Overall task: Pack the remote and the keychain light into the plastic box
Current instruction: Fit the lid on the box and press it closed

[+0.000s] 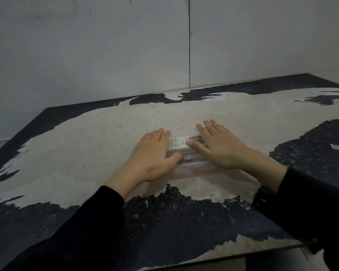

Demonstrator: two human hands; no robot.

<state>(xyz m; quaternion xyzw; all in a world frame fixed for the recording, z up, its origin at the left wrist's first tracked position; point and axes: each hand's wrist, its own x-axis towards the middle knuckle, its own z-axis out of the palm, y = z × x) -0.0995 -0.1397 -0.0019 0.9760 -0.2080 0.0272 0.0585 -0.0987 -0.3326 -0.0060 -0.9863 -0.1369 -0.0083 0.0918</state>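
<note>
Surface: a worn table [98, 141], dark with a pale scuffed middle, is set against grey wall panels [106, 45].
Plastic box: the plastic box [194, 169], clear and shallow, is seen at the table's middle, nearer the front edge than the back.
Contents: the remote [179, 143], white with rows of buttons, is seen lying lengthwise in it; a small item just nearer, probably the keychain light [188, 158], is too blurred to confirm.
Left hand: the left hand [155, 153] is laid flat on the box's left end, fingers spread, nothing gripped.
Right hand: the right hand [219, 147] is pressed flat on the right end, thumb over the remote, nothing gripped.
Lid: whether one is being pressed on cannot be told.
Risk: with uneven pressure the box could be slid or one end tipped, and the contents jolted.
</note>
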